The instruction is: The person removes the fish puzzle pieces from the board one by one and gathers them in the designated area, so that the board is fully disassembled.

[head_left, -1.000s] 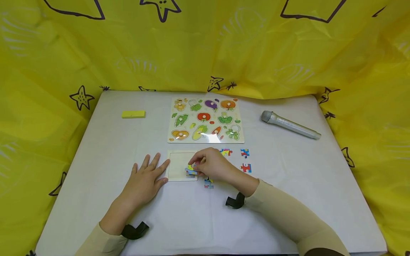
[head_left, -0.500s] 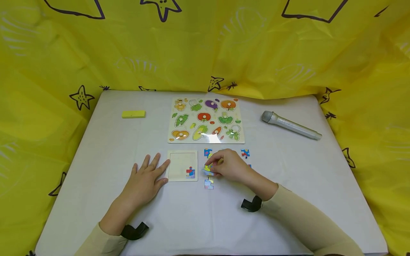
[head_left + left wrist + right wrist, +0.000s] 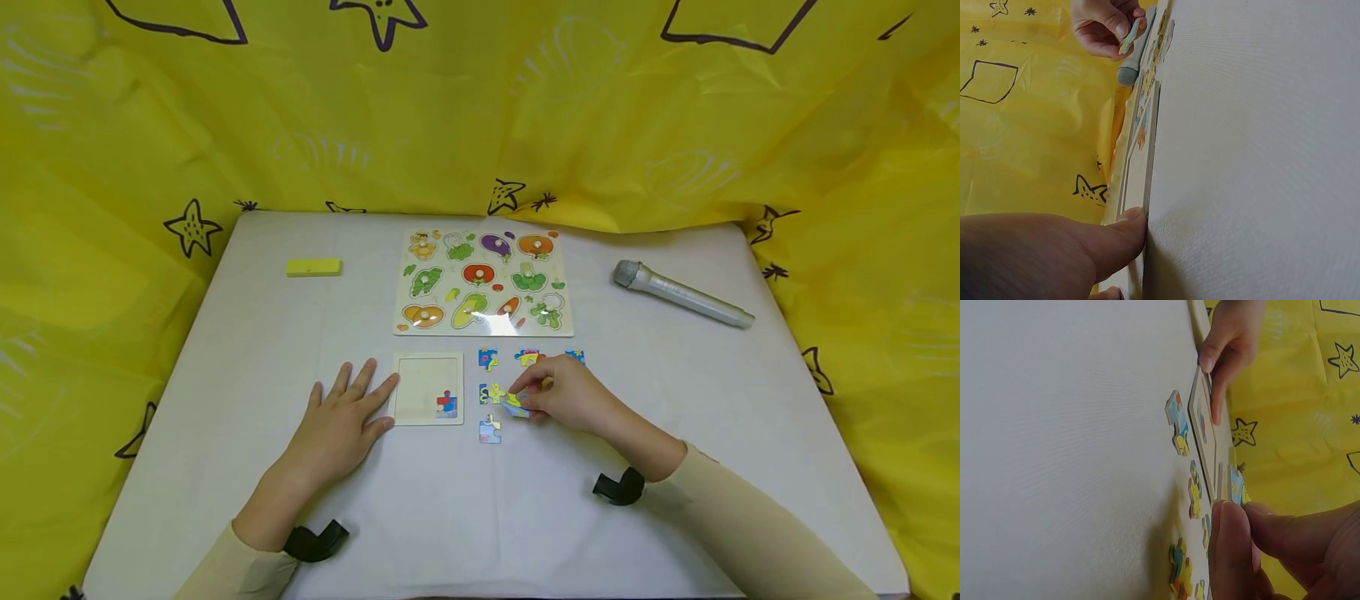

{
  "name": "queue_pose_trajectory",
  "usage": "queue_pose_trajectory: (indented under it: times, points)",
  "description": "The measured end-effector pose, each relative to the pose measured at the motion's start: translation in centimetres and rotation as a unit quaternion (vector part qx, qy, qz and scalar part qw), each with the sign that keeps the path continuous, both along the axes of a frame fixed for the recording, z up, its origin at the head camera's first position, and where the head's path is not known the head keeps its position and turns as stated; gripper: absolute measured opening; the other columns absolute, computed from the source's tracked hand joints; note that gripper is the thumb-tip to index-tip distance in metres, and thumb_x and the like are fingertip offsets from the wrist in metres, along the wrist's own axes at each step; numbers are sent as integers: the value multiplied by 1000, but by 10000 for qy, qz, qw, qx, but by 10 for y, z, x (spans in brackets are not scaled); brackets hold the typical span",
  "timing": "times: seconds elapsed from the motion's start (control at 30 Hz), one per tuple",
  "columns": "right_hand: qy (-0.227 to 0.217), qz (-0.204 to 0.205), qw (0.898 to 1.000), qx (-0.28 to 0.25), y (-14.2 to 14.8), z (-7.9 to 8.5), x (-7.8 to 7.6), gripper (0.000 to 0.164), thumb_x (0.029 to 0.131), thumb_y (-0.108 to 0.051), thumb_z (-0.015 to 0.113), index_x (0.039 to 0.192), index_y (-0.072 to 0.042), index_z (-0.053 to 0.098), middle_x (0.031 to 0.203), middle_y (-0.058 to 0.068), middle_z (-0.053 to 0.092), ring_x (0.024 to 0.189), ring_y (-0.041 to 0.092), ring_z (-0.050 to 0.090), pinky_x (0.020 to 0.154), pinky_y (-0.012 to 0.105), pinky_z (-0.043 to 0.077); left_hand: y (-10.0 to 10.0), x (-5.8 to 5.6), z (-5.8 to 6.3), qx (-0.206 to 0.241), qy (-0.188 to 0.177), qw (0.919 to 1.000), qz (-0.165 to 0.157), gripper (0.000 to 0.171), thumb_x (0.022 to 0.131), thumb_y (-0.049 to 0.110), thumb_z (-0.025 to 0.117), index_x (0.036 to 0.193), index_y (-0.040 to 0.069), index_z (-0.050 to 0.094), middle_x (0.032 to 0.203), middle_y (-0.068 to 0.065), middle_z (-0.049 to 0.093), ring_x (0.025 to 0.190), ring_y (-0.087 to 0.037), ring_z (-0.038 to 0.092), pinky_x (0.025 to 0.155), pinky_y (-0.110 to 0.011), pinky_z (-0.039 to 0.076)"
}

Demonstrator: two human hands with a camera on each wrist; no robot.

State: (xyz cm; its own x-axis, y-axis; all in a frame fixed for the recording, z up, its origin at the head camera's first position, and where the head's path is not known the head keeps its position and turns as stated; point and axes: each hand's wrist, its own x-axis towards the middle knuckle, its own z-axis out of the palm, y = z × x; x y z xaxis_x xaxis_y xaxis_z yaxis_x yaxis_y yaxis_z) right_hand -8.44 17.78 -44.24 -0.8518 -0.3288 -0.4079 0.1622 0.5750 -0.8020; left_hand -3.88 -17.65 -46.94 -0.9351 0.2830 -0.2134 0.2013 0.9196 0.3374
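Observation:
My left hand [image 3: 337, 429] lies flat with fingers spread, its index finger and thumb touching the left edge of a square wooden puzzle tray [image 3: 415, 385]. One jigsaw piece [image 3: 446, 406], red and blue, sits in the tray's lower right corner. Right of the tray, my right hand [image 3: 572, 397] pinches another jigsaw piece [image 3: 515, 407], yellow and light blue, between thumb and fingers. The right wrist view shows this held piece [image 3: 1236, 485] raised on edge. Loose pieces lie about it, among them a left column with a middle piece [image 3: 491, 394] and a bottom piece [image 3: 490, 431]. The right hand partly covers others.
A vegetable knob puzzle board [image 3: 483, 283] lies behind the tray. At the back left is a yellow block [image 3: 313, 267], and at the back right a silver microphone [image 3: 678, 293]. A yellow patterned cloth [image 3: 480, 108] hangs around the white table [image 3: 420, 517].
My right hand has moved right, from the tray's lower right corner past the left column of loose pieces, carrying a piece. The red-and-blue piece stays in the corner. My left hand has not moved.

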Motion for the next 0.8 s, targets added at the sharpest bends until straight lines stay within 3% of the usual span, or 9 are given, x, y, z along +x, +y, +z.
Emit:
queue_pose_trajectory:
  times: [0.47, 0.63, 0.7, 0.8]
  points:
    - [-182, 174, 9996, 137, 17, -4, 8, 18, 93, 7, 74, 101, -6, 83, 93, 8, 76, 66, 16, 72, 66, 30, 65, -1, 0, 3, -101, 72, 9999, -39, 66, 105, 39, 68, 166, 27, 43, 177, -16, 28, 163, -55, 18, 121, -87, 18]
    - [-265, 192, 9992, 210, 20, -6, 10, 24, 93, 11, 67, 98, -6, 83, 111, 12, 78, 65, 16, 71, 64, 30, 64, -1, 0, 2, -79, 64, 9999, -42, 66, 105, 39, 67, 166, 28, 43, 178, -16, 28, 164, -55, 18, 121, -87, 18]
    - [-313, 211, 9990, 241, 21, -7, 11, 25, 93, 11, 66, 97, -7, 83, 108, 13, 78, 65, 16, 70, 64, 28, 64, -1, -1, 2, -62, 58, 10000, -31, 67, 105, 39, 68, 166, 28, 43, 178, -16, 28, 164, -55, 18, 121, -87, 17]
    - [-342, 292, 9986, 291, 22, -8, 13, 23, 93, 10, 67, 96, -7, 82, 88, 8, 76, 64, 15, 69, 62, 27, 63, -1, -1, 1, -49, 59, 10000, -25, 66, 105, 39, 68, 166, 28, 44, 177, -16, 29, 164, -55, 18, 121, -87, 18]
